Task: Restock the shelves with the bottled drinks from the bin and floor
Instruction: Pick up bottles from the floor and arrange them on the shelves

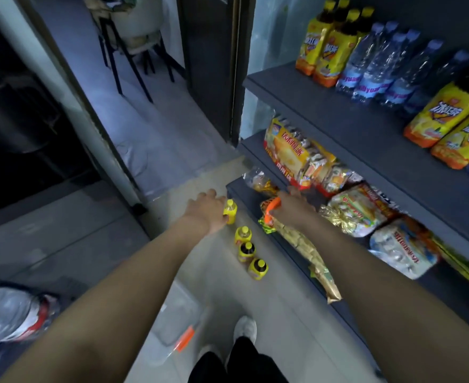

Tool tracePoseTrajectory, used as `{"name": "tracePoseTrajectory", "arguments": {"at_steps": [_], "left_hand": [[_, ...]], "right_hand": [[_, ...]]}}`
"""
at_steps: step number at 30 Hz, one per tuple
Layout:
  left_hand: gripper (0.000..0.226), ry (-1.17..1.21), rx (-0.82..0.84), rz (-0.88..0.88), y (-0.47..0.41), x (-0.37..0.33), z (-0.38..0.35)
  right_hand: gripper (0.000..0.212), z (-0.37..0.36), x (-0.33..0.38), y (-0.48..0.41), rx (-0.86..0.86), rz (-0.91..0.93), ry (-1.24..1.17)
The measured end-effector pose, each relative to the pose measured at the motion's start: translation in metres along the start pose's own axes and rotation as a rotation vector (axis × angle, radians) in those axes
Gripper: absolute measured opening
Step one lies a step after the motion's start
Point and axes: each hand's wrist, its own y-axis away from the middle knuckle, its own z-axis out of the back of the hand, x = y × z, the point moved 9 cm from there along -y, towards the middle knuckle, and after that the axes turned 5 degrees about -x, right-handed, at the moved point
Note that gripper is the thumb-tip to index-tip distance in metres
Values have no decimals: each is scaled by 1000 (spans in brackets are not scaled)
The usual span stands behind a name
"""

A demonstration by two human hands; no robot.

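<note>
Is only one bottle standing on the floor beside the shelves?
No, four yellow-capped bottles stand in a row on the floor beside the bottom shelf.

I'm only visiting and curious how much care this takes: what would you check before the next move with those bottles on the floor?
1. Left hand on the far bottle: ok, touching; firm grip, cannot tell.
2. Other three bottles upright in a row: ok.
3. Room on the drinks shelf: ok, its front is bare.
4. Right hand free: cannot tell; it is low over the snacks.
5. Shoe apart from the bottles: ok.
</note>
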Motion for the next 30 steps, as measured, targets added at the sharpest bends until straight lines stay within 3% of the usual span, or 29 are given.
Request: {"name": "tracePoseTrajectory", "arguments": {"at_steps": [17, 30], "left_hand": [[48, 58, 118, 15, -64, -8, -146], [52, 58, 261, 43, -150, -21, -309]], "right_hand": [[63, -163, -50, -73, 314, -28, 13], [60, -304, -132, -155, 368, -69, -68]]}}
